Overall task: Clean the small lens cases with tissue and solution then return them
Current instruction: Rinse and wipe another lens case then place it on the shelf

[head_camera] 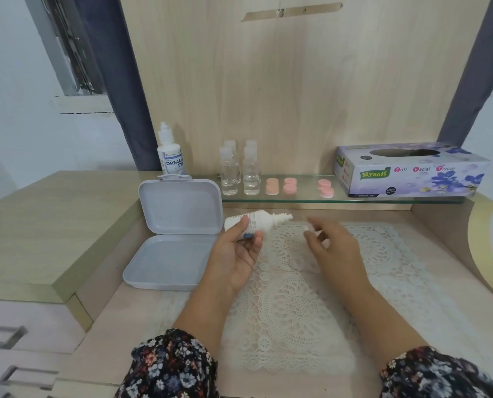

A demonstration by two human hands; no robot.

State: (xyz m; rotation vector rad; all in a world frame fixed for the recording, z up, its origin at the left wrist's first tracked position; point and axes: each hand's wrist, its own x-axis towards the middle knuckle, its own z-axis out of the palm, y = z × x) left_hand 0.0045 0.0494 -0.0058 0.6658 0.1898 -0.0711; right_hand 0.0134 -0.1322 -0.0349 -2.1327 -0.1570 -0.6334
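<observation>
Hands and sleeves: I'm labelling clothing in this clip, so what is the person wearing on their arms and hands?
Both hands, left and right, are bare. Dark floral sleeves with small white, blue and pink flowers cover both arms, leaving the forearms bare.

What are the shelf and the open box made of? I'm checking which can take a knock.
The shelf looks like clear glass: see-through, with a greenish edge. The open box looks like matte pale plastic, with moulded rounded corners and a hinged lid. Neither can be confirmed by look alone.

Soft even light — blurred right hand (330,242)
</observation>
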